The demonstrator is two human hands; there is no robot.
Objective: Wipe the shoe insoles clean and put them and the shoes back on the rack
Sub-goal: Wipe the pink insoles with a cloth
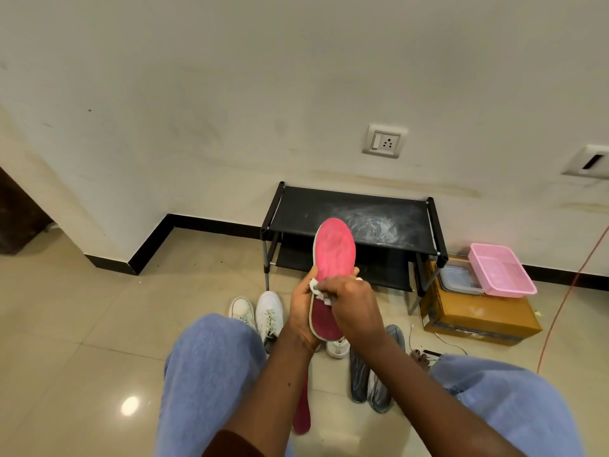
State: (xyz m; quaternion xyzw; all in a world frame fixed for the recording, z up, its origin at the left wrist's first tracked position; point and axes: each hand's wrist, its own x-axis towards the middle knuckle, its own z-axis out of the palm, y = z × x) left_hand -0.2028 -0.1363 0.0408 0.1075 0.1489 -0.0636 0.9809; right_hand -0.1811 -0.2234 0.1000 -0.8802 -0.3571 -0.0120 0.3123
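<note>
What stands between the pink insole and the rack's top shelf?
Nothing visible. The left hand holds the insole up in front of the rack while the right hand presses a white wipe on it; the top shelf shows only whitish smears.

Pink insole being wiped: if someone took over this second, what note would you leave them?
Left hand: holds the pink insole by its edge, toe end up.
Right hand: presses a white wipe on its middle.
On the floor: second insole, white shoes, dark shoes.
Done: wiping under way.
Left: finish the insoles, then return everything to the black rack, which shows no shoes.
</note>
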